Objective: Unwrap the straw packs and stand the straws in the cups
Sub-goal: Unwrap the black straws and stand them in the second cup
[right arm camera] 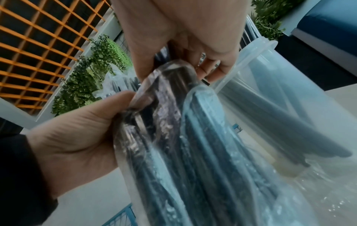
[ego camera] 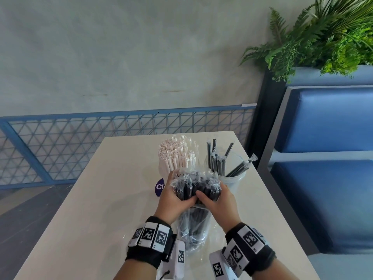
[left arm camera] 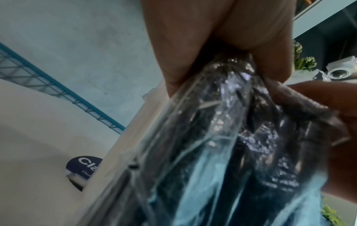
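Note:
A clear plastic pack of black straws (ego camera: 194, 201) stands upright over the near middle of the table. My left hand (ego camera: 173, 196) grips its upper part from the left, and my right hand (ego camera: 217, 201) grips it from the right, thumbs meeting at the front. Up close the pack (left arm camera: 222, 137) (right arm camera: 173, 137) shows crinkled film over dark straws. Behind it, a cup (ego camera: 163, 168) holds a full bunch of white paper-wrapped straws (ego camera: 177, 156). To its right a translucent cup (ego camera: 234, 181) (right arm camera: 270, 85) holds several black straws (ego camera: 218, 160).
The pale table (ego camera: 90, 199) has bare room on its left half. A round dark sticker or coaster (ego camera: 160, 186) lies left of the pack. A blue mesh railing (ego camera: 101, 130) runs behind the table, a blue padded bench (ego camera: 327, 178) and plants (ego camera: 323, 37) stand on the right.

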Available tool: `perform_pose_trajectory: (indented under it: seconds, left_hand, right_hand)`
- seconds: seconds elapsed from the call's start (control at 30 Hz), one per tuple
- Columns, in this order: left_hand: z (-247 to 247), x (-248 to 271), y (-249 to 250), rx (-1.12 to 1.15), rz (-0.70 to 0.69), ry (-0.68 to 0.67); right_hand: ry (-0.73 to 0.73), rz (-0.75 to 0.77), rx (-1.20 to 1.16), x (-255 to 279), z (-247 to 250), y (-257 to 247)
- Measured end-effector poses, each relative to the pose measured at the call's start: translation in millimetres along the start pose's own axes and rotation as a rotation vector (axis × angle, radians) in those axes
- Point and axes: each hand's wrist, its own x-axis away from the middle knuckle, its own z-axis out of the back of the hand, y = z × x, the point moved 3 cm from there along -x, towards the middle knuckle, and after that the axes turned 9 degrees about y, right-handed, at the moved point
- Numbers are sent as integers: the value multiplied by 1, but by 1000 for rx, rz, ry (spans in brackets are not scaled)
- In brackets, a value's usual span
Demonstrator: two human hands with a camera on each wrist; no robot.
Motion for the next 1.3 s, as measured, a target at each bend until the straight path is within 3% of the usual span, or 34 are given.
perform_pose_trajectory:
  seconds: [0.23,0.6,0.7,0.87,1.0,1.3]
  left_hand:
    - [-6,-2,13,-27,-68,62]
    - [-6,-7,11,-85,-25,65]
    - [-5,-9,4,-49,9,83]
    - [-2,-10,-6,14,50,106]
    - [-2,-12,-10,60,83,78]
    - [-2,-14,-3,76,119,-64]
  right_hand:
    - [85,-74,-124,-7,-1,-5]
    - [133,-9,-376,-47,20,-55]
    - [86,-6,-429,-55,24,-64]
    - [-116,-61,-404,-41,14,-45]
    - [-119,-111,-353,-32,4,-28]
    - [-38,-143,-499,-47,1,-40]
